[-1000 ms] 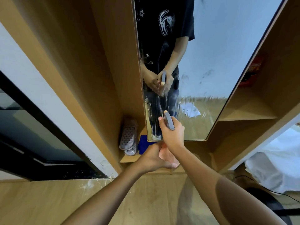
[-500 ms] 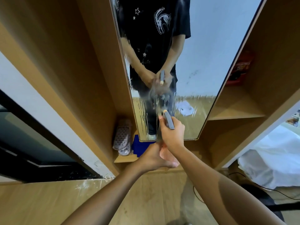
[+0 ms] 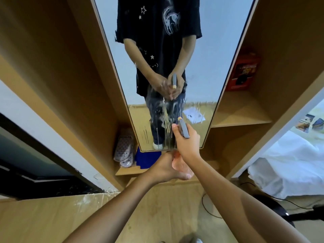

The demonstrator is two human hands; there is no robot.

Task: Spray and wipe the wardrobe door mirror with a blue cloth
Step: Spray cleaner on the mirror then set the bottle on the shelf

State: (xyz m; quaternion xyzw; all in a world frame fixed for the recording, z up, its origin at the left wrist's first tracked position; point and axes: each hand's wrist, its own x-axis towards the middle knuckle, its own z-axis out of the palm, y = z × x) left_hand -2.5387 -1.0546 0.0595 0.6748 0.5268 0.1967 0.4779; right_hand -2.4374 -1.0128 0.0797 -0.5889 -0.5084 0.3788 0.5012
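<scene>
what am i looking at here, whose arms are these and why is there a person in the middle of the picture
There is one view, from a camera worn on a person's head, looking forward and down, so the arms are the wearer's own. The figure in the middle is their reflection in the wardrobe door mirror. The right hand grips a spray bottle by its grey trigger head, aimed at the glass, where wet streaks run down the lower part. The left hand holds the bottle's body from below. On the low shelf beside the mirror lie a blue cloth and a pair of slippers.
</scene>
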